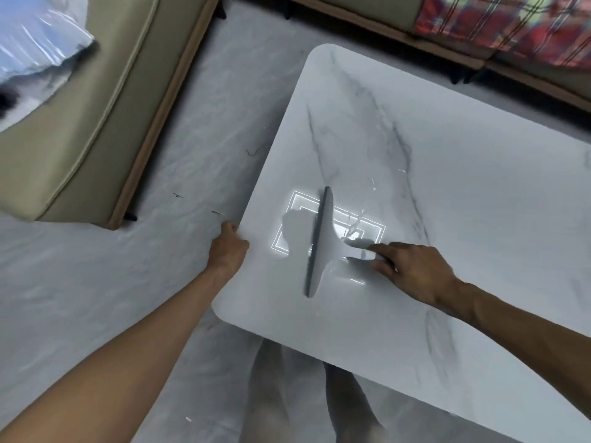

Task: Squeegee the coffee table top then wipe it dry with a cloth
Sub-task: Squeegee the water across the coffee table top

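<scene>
The left hand (228,247) grips the near edge of the white marble-patterned worktop (463,203), seemingly to steady it, while the right hand (412,270), fingers (380,251) closed around its handle, holds the pale grey-bladed squeegee (319,244) blade-down on wet streaks; no cloth shows.

White marble coffee table (447,187) on grey floor (192,139) bears a squeegee (319,244)
</scene>
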{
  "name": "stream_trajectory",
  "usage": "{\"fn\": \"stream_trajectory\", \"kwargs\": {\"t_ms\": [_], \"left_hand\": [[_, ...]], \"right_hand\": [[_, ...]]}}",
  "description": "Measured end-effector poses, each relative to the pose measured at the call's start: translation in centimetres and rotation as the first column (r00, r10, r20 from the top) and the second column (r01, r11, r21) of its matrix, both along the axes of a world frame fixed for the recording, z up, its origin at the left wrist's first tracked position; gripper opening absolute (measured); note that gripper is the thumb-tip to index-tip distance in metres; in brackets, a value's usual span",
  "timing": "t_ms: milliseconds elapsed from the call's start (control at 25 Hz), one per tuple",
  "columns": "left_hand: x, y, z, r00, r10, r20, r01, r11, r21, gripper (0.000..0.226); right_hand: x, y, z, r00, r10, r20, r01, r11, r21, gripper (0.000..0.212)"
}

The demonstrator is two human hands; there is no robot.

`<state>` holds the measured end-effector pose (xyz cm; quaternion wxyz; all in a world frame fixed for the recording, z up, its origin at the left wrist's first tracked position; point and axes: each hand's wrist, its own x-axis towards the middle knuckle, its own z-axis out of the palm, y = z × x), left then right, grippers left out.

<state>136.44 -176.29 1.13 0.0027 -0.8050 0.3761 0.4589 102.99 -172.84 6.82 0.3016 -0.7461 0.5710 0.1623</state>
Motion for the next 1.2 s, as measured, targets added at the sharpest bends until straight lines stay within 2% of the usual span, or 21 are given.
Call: {"fn": "stream_trajectory", "kwargs": {"t_ms": [160, 280, 360, 480, 640, 720, 840, 960, 1080, 1200], "left_hand": [[1.5, 4.5, 0.4, 0.989, 0.135, 0.062, -0.133, 0.99, -0.035, 0.048], [2.4, 7.8, 0.1, 0.973, 0.199, 0.12, -0.199, 0.98, -0.015, 0.044], [2.1, 9.4, -0.2, 0.972, 0.213, 0.103, -0.218, 0.975, 0.046, 0.054], [1.1, 10.9, -0.3, 0.981, 0.166, 0.101, -0.177, 0.978, 0.108, 0.057], [1.4, 11.6, -0.6, 0.99, 0.109, 0.094, -0.114, 0.992, 0.056, 0.049], [1.8, 11.9, -0.2, 0.987, 0.141, 0.078, -0.143, 0.99, 0.019, 0.045], [2.7, 13.0, 0.9, 0.965, 0.261, 0.036, -0.257, 0.962, -0.094, 0.04], [4.3, 15.0, 1.3, 0.945, 0.327, 0.028, -0.319, 0.936, -0.15, 0.04], [5.7, 16.5, 0.7, 0.957, 0.278, 0.084, -0.267, 0.956, -0.118, 0.041], [5.5, 17.6, 0.0, 0.981, 0.173, 0.083, -0.167, 0.983, -0.08, 0.037]], "right_hand": [[11.8, 1.0, -3.5, 0.972, 0.136, 0.193, -0.16, 0.98, 0.117, 0.041], [17.7, 3.0, -5.6, 0.931, 0.301, 0.206, -0.33, 0.935, 0.127, 0.043], [16.9, 3.5, -6.3, 0.927, 0.336, 0.166, -0.355, 0.93, 0.099, 0.042], [10.4, 3.5, -6.1, 0.964, 0.232, 0.131, -0.245, 0.965, 0.091, 0.038], [0.9, 3.8, -2.6, 0.997, 0.074, -0.018, -0.073, 0.996, 0.052, 0.037], [-0.8, 4.2, -0.8, 0.996, 0.047, -0.077, -0.044, 0.998, 0.035, 0.036], [2.9, 5.3, -0.2, 0.997, 0.071, 0.033, -0.071, 0.997, 0.01, 0.035], [12.5, 7.4, -2.0, 0.964, 0.208, 0.164, -0.221, 0.973, 0.067, 0.036], [19.5, 8.7, -4.9, 0.934, 0.306, 0.183, -0.323, 0.943, 0.074, 0.039], [18.3, 9.2, -6.6, 0.936, 0.329, 0.127, -0.337, 0.94, 0.044, 0.039]]}}
